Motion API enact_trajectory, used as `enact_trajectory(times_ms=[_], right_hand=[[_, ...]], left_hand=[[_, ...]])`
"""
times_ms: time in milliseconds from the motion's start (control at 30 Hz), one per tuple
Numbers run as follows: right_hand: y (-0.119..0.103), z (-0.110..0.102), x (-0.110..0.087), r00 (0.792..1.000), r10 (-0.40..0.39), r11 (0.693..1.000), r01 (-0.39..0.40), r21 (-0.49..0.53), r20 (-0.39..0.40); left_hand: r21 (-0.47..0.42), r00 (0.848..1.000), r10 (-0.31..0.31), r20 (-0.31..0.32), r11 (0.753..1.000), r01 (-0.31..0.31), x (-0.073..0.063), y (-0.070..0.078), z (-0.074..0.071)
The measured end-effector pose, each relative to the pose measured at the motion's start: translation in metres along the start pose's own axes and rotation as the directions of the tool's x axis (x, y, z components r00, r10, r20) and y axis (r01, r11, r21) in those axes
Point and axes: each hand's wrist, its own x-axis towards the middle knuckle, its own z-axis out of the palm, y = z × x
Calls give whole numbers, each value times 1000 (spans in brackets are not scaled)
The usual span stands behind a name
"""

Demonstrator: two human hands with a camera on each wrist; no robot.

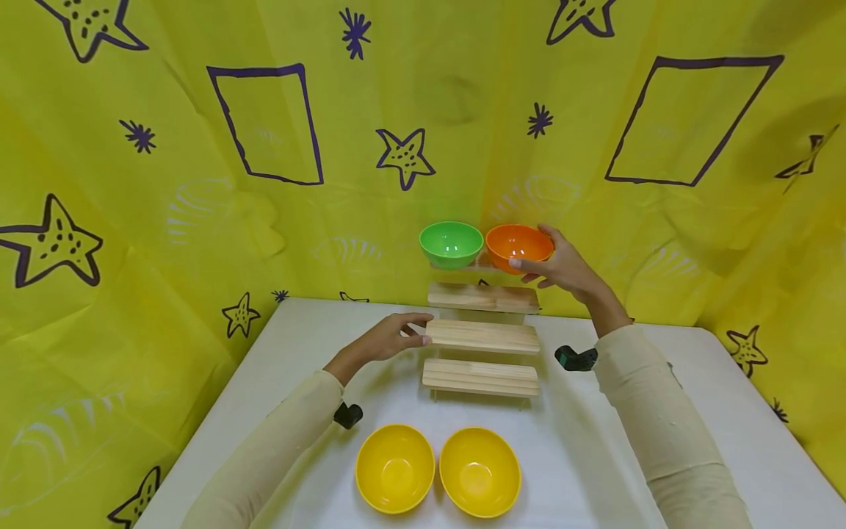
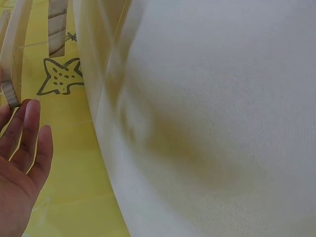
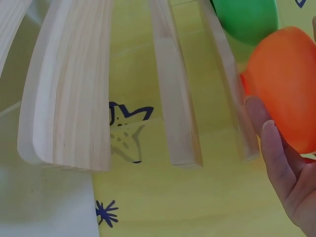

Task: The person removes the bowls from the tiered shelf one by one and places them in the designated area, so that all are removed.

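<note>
At the top of a stepped wooden rack (image 1: 482,336), an orange bowl (image 1: 518,242) sits close beside a green bowl (image 1: 452,246). My right hand (image 1: 570,266) grips the orange bowl from its right side, thumb in front and fingers around the far side. In the right wrist view, the fingertips (image 3: 270,131) lie against the orange bowl's wall, right by the end of the top board. My left hand (image 1: 386,338) pinches the left end of a middle board of the rack. From the left wrist, its fingers (image 2: 32,116) reach up to the board's end (image 2: 10,94), with the thumb hidden.
Two yellow bowls (image 1: 396,469) stand side by side on the white table (image 1: 297,367), in front of the rack. Behind and around the table hangs a yellow curtain (image 1: 344,220) printed with starfish. A dark device sits by each wrist.
</note>
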Motion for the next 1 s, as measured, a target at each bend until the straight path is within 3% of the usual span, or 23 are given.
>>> enact_trajectory(times_ms=[1000], right_hand=[[3, -2, -8, 999, -26, 996, 29, 80, -45]], left_hand=[[-12, 1000, -7, 1, 1000, 7, 1, 0, 0]])
